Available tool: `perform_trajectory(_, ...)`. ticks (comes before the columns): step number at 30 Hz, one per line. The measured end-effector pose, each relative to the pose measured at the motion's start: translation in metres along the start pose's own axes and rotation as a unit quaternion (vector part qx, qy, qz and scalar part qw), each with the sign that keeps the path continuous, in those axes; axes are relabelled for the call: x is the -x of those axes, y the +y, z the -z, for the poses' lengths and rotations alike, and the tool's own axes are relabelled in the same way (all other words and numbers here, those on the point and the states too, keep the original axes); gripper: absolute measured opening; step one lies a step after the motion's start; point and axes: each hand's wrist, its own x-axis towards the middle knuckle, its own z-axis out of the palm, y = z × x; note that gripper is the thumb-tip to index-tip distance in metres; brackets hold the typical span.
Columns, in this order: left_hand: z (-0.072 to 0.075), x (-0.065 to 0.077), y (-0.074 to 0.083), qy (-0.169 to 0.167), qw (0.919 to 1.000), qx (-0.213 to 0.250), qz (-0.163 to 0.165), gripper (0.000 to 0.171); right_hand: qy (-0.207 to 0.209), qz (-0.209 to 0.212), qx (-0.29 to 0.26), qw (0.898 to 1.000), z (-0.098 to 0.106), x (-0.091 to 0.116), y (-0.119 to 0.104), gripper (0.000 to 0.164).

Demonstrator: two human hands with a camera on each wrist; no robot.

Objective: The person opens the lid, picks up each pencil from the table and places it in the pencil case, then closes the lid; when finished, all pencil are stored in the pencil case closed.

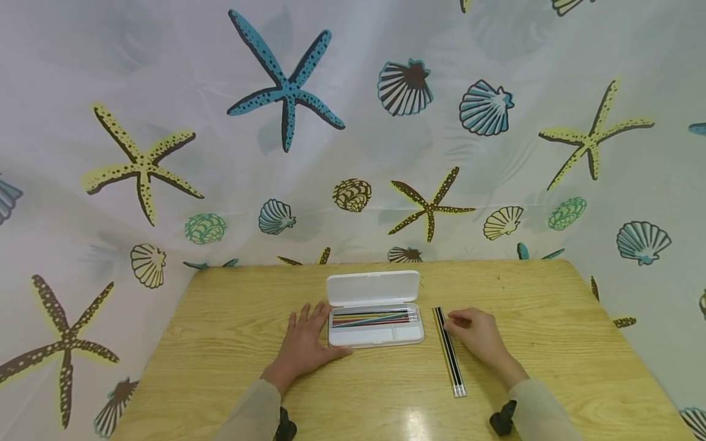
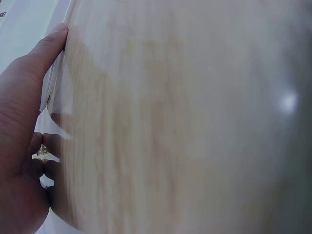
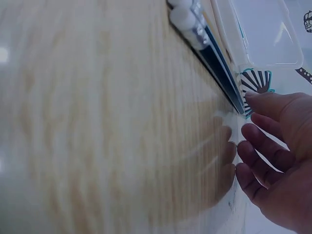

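A white pencil case lies on the table with its lid raised at the back. Several coloured pencils lie lengthwise in its rear compartment. My left hand rests at the case's left side, fingers spread and thumb along the front edge. To the right of the case, a few dark striped pencils lie side by side, their white eraser ends toward me. My right hand is at their far end, thumb and fingertips right beside them. In the right wrist view its fingers are loosely bent around nothing.
The wooden table has a glossy top that reflects light near its front. A cloth printed with starfish and shells hangs behind and along both sides. Dark wrist straps show at the sleeves.
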Motion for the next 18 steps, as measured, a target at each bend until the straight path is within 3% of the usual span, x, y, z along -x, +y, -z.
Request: perform_trajectory(18,-0.0017,0.0005,-0.0012,0.000,1.0000,0.002,0.002,0.112,-0.005,-0.007,0.003,1.000,0.0003,0.0003,0.0027,0.029)
